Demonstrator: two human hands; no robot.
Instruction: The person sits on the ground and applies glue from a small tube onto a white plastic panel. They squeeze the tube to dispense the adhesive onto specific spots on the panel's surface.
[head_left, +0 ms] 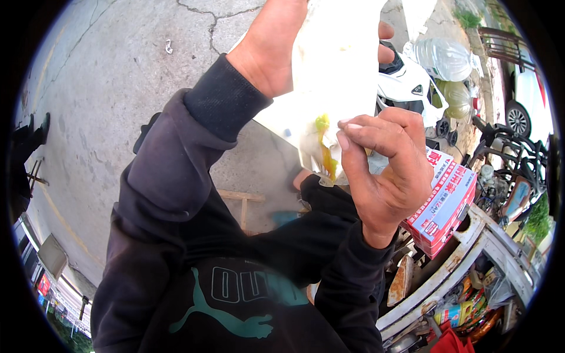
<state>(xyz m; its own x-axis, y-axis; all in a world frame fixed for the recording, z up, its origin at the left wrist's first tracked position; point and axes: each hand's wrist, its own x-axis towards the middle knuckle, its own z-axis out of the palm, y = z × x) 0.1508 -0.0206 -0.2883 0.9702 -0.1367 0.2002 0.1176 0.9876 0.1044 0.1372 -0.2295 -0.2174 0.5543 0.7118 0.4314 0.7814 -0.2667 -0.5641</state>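
A large, bright white piece (pixel 329 53), probably a panel, is held up in front of me; glare hides its detail. My left hand (pixel 265 50) grips it from both sides, fingertips showing at its right edge. A ragged yellow-green strip (pixel 326 147) with translucent edges lies on its lower part. My right hand (pixel 385 170) is curled just right of this strip, thumb and forefinger pinched together at it; what is between the fingertips is too small to make out.
Cracked concrete (pixel 118 82) spreads left, with another person's dark legs (pixel 26 153). At right are a white scooter body (pixel 403 85), water jugs (pixel 447 59), a red-and-white box (pixel 438 206), a metal-framed cart (pixel 465 247) with clutter, bicycles (pixel 506 170) and a white car (pixel 524 112).
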